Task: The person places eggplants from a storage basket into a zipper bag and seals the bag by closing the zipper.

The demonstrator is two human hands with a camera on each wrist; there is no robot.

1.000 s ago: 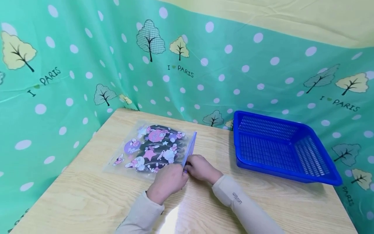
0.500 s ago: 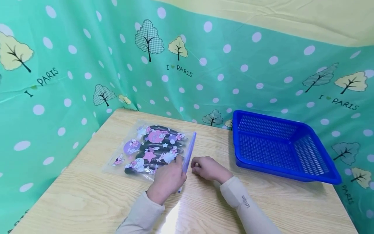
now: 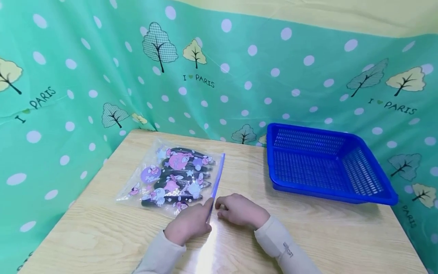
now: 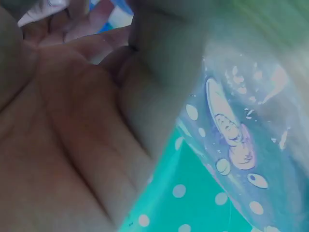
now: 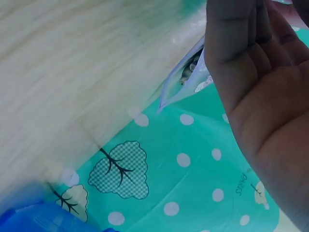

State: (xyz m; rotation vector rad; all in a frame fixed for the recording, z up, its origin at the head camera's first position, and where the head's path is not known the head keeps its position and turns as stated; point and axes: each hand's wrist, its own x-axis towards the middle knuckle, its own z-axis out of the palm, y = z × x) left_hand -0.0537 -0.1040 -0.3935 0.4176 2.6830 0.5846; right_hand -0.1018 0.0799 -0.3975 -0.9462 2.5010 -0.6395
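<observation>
A clear zip bag (image 3: 150, 192) with pink and purple cartoon prints lies on the table. Several dark, elongated things (image 3: 178, 199) show through it; their kind is unclear. My left hand (image 3: 189, 222) pinches the near end of the bag's purple zip edge (image 3: 219, 173) between thumb and forefinger. Just right of that edge, my right hand (image 3: 241, 209) hovers with loosely bent fingers, holding nothing. In the right wrist view, the bag's mouth (image 5: 166, 92) looks parted, with something dark inside. The left wrist view shows my palm (image 4: 77, 116) beside the printed plastic; the fingertips are hidden.
A blue plastic basket (image 3: 308, 194) with slotted walls stands on the right of the wooden table (image 3: 96, 236). Green dotted cloth (image 3: 239, 83) printed with trees hangs behind and to the left.
My right hand has let go of the zip edge and drawn back to the right. My left forefinger has come off the bag's top to the zip edge. The dark things show more separately.
</observation>
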